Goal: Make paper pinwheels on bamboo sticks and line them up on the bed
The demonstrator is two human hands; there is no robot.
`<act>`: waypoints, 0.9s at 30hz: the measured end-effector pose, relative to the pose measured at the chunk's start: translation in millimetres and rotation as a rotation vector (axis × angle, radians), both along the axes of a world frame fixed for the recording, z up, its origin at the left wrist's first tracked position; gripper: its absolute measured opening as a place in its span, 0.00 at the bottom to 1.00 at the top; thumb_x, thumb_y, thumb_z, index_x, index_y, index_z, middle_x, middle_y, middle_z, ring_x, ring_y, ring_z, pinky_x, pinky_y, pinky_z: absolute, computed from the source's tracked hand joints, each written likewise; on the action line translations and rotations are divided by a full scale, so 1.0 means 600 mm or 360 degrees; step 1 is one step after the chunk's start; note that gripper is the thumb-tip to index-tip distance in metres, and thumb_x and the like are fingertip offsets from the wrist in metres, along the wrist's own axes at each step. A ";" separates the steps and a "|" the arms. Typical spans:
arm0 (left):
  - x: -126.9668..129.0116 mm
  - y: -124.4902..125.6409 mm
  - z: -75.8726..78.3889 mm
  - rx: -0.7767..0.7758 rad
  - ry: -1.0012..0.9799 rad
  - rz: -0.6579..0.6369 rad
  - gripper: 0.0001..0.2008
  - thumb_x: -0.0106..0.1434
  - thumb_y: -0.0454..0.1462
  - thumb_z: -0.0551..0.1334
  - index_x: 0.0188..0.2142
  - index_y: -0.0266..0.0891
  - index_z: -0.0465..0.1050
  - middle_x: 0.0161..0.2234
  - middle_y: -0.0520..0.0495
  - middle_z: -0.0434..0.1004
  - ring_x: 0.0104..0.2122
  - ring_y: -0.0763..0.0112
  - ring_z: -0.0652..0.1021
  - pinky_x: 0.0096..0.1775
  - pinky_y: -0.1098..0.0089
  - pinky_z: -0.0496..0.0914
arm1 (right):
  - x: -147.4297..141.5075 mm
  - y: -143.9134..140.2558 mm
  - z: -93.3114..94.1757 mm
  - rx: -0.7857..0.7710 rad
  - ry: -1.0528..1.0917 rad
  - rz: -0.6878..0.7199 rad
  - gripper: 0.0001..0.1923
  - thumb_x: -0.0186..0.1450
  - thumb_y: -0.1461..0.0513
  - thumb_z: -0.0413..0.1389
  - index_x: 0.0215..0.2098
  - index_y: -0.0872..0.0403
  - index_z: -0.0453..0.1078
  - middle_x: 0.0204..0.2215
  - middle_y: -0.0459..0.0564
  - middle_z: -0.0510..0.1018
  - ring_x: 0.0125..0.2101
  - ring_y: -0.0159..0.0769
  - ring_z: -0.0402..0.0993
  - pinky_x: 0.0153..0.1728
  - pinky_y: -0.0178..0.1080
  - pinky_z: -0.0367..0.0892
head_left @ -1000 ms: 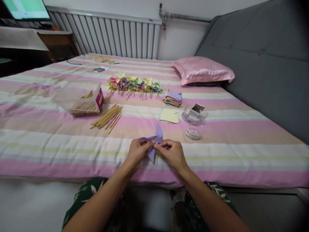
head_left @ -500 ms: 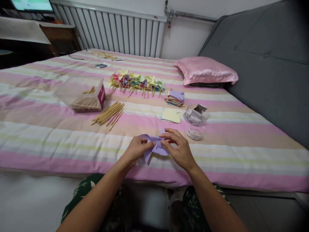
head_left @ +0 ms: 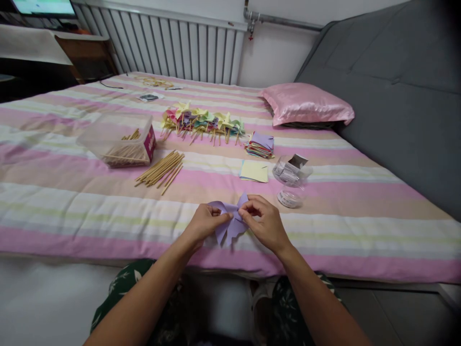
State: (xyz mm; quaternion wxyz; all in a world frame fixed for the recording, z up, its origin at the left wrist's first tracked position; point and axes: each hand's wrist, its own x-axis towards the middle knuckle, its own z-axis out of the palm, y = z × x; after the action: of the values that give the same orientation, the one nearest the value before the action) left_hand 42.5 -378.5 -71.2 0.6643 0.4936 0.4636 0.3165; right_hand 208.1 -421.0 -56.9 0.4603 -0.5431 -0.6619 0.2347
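A purple paper pinwheel (head_left: 230, 226) is pinched between both hands just above the near edge of the striped bed (head_left: 72, 211). My left hand (head_left: 203, 225) grips its left side and centre. My right hand (head_left: 264, 222) pinches a folded corner at the centre from the right. Beyond the hands lie a yellow paper square (head_left: 254, 171), a stack of coloured paper squares (head_left: 260, 145) and a loose bundle of wooden sticks (head_left: 161, 168).
A row of finished pinwheels (head_left: 201, 122) lies mid-bed. A clear box of sticks (head_left: 118, 140) sits at left, a clear tub (head_left: 291, 172) and its lid (head_left: 289, 198) at right. A pink pillow (head_left: 306, 104), grey headboard (head_left: 396, 86) and radiator (head_left: 173, 45) lie behind.
The upright purple flap has been folded down toward the centre. My right hand rose over the paper and now pinches a corner at the middle. The camera tilted slightly.
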 end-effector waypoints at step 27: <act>-0.004 0.004 0.022 -0.0213 -0.0239 -0.0007 0.08 0.44 0.37 0.69 0.22 0.34 0.77 0.19 0.48 0.76 0.18 0.75 0.72 0.22 0.76 0.62 | 0.004 0.003 -0.004 -0.0083 0.0686 0.0008 0.12 0.64 0.58 0.51 0.44 0.51 0.68 0.39 0.49 0.75 0.28 0.28 0.72 0.30 0.33 0.68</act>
State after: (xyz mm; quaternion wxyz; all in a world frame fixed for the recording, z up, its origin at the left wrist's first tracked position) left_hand 39.9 -376.0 -57.8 0.7293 0.4241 0.4316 0.3194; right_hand 210.6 -419.0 -59.6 0.5764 -0.4905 -0.5432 0.3635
